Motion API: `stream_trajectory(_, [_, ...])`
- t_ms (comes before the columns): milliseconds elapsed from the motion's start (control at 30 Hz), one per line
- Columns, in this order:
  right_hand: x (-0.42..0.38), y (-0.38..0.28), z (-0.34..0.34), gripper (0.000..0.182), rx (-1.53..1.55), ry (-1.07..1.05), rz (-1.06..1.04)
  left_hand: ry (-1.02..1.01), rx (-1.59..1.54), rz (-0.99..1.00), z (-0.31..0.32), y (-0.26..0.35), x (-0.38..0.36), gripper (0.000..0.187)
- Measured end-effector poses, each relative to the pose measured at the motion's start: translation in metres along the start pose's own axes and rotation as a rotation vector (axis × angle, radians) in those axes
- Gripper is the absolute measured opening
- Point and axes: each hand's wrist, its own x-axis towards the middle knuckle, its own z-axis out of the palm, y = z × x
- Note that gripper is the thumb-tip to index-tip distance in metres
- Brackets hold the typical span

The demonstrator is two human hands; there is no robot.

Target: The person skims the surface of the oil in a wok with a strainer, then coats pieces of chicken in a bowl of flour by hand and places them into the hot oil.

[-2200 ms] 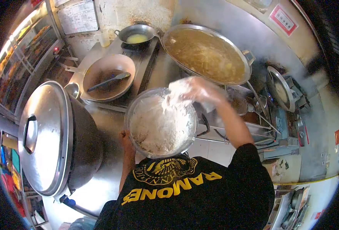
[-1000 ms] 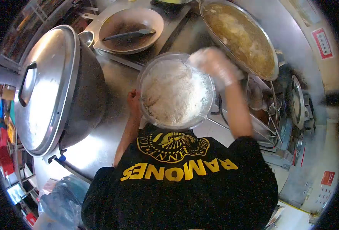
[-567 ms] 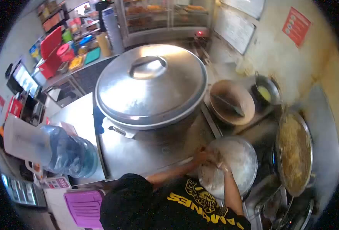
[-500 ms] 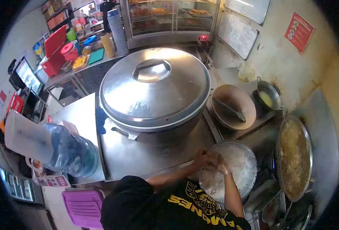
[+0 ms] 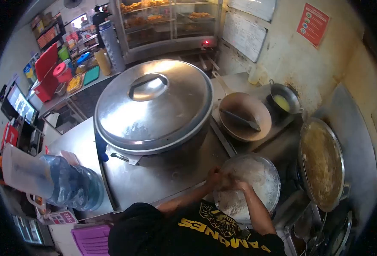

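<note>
A wide round bowl (image 5: 263,179) of white flour stands at the lower middle right. Over its upper left part are both my hands, close together. My left hand (image 5: 216,178) is at the bowl's left rim, its fingers dark and blurred. My right hand (image 5: 238,185) reaches in from the right, partly hidden by its own wrist. Between the hands there is something brownish that I cannot make out. Whether the fingers grip it is too blurred to tell. Loose clumps of flour lie below the hands.
A large lidded pot (image 5: 154,111) stands beyond the bowl. Behind the bowl sits a pan (image 5: 259,113) with a dark utensil. To the right is a wok of frothing oil (image 5: 323,164). A water bottle (image 5: 79,183) lies left.
The view has shifted, so the surroundings sit further left in the frame. My hands have moved slightly apart over the flour, with the right hand's wrist bent more to the left.
</note>
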Motion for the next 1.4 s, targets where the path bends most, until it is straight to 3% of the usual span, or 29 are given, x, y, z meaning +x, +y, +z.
stream_trajectory(33, [0.007, -0.038, -0.085, 0.075, 0.334, -0.102, 0.267, 0.035, -0.004, 0.065, 0.0, -0.01, -0.001, 0.018])
stream_trajectory(67, [0.013, -0.028, -0.068, 0.073, 0.411, -0.139, 0.178, 0.001, 0.001, 0.052, -0.002, -0.02, 0.001, 0.018])
stream_trajectory(100, [0.014, -0.023, -0.048, 0.072, 0.499, -0.169, 0.1, 0.006, 0.181, 0.23, -0.007, -0.032, 0.0, 0.018])
stream_trajectory(133, [0.014, -0.033, -0.07, 0.073, 0.423, -0.286, 0.171, -0.003, 0.347, 0.419, -0.009, -0.036, -0.002, 0.018])
stream_trajectory(167, [0.016, -0.041, -0.093, 0.074, 0.344, -0.405, 0.244, -0.07, 0.203, 0.138, -0.012, -0.016, -0.002, 0.018])
stream_trajectory(200, [0.015, -0.033, -0.067, 0.07, 0.407, -0.386, 0.24, -0.139, 0.079, -0.156, -0.015, 0.007, -0.003, 0.018])
stream_trajectory(233, [0.009, -0.027, -0.04, 0.067, 0.471, -0.367, 0.239, -0.092, 0.041, -0.157, -0.013, 0.011, -0.005, 0.018])
stream_trajectory(300, [-0.014, -0.047, -0.09, 0.051, 0.498, -0.213, 0.264, -0.082, -0.046, -0.212, -0.013, 0.023, -0.011, 0.018])
stream_trajectory(367, [-0.026, -0.029, -0.038, 0.052, 1.033, 0.178, 0.245, -0.202, -0.211, -0.289, -0.013, 0.05, -0.017, 0.018])
stream_trajectory(400, [-0.033, -0.031, -0.06, 0.049, 0.914, 0.123, 0.25, -0.278, -0.326, -0.315, -0.013, 0.055, -0.018, 0.018])
stream_trajectory(467, [-0.061, -0.041, -0.132, 0.046, 0.807, 0.062, 0.282, -0.052, -0.221, -0.166, -0.012, 0.01, -0.01, 0.013])
stream_trajectory(500, [-0.076, -0.049, -0.166, 0.043, 0.85, 0.167, 0.407, -0.081, -0.22, -0.183, -0.01, 0.033, -0.016, 0.013])
stream_trajectory(533, [-0.087, -0.054, -0.179, 0.039, 0.888, 0.269, 0.527, -0.206, -0.258, -0.336, -0.009, 0.083, -0.024, 0.011])
stream_trajectory(567, [-0.083, -0.038, -0.117, 0.038, 0.794, 0.225, 0.692, -0.327, -0.294, -0.487, -0.008, 0.109, -0.028, 0.009])
stream_trajectory(600, [-0.09, -0.034, -0.098, 0.038, 0.797, 0.22, 0.71, -0.341, -0.294, -0.5, -0.009, 0.091, -0.027, 0.009])
stream_trajectory(667, [-0.099, -0.032, -0.08, 0.038, 0.601, 0.006, 0.932, -0.274, 0.025, 0.145, -0.015, 0.041, -0.015, 0.008])
stream_trajectory(700, [-0.101, -0.031, -0.077, 0.038, 0.601, 0.012, 0.938, -0.281, 0.025, 0.15, -0.013, 0.038, -0.01, 0.008])
stream_trajectory(767, [-0.109, -0.037, -0.068, 0.038, 0.577, -0.014, 1.014, -0.239, -0.442, -0.24, -0.012, 0.027, -0.007, 0.008])
stream_trajectory(867, [-0.12, -0.049, -0.099, 0.026, 0.577, 0.056, 1.112, -0.145, -0.387, -0.339, -0.009, 0.044, -0.013, 0.008])
stream_trajectory(967, [-0.12, -0.05, -0.091, 0.035, 0.597, -0.014, 1.115, -0.232, -0.263, -0.234, -0.01, 0.049, -0.013, 0.014])
stream_trajectory(1067, [-0.123, -0.046, -0.074, 0.034, 0.513, 0.09, 1.099, -0.15, -0.444, -0.348, -0.016, -0.031, 0.014, 0.02])
stream_trajectory(1267, [-0.139, -0.031, -0.114, 0.041, 0.667, -0.034, 0.961, -0.209, -0.401, -0.441, -0.012, 0.047, -0.011, 0.02])
stream_trajectory(1300, [-0.143, -0.039, -0.16, 0.044, 0.566, -0.03, 0.931, -0.214, -0.401, -0.441, -0.011, 0.046, -0.01, 0.02])
stream_trajectory(1367, [-0.167, -0.043, -0.211, 0.042, 0.726, 0.313, 0.77, -0.207, -0.371, -0.462, -0.013, 0.038, -0.007, 0.018])
stream_trajectory(1400, [-0.177, -0.023, -0.206, 0.033, 0.862, 0.263, 0.712, -0.21, -0.37, -0.463, -0.013, 0.033, -0.004, 0.018])
